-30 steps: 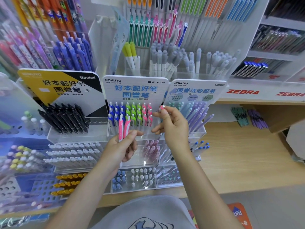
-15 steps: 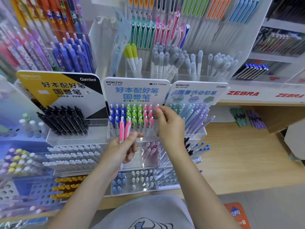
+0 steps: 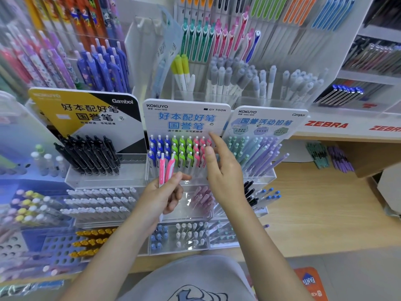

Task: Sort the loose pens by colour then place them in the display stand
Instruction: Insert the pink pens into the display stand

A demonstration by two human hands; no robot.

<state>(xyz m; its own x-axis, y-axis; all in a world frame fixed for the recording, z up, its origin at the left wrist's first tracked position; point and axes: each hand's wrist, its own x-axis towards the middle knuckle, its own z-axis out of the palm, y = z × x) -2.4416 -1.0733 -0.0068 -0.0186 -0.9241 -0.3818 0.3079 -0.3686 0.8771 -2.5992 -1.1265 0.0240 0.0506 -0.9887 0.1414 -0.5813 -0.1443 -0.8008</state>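
Wooden shelf point(image 3: 314, 205), stationery racks — acrylic display stand point(image 3: 138, 177), white shelving point(image 3: 368, 79)

Obscured and unreadable items, pen display shelf

Lower barrels of the two pink pens point(image 3: 165, 170): hidden inside the left hand point(image 3: 161, 197). Pink row in the display stand point(image 3: 186, 118): partly covered by the right hand point(image 3: 223, 170). Left-side pen racks point(image 3: 32, 211): blurred, cut by the edge. Small print on the stand's card: illegible.
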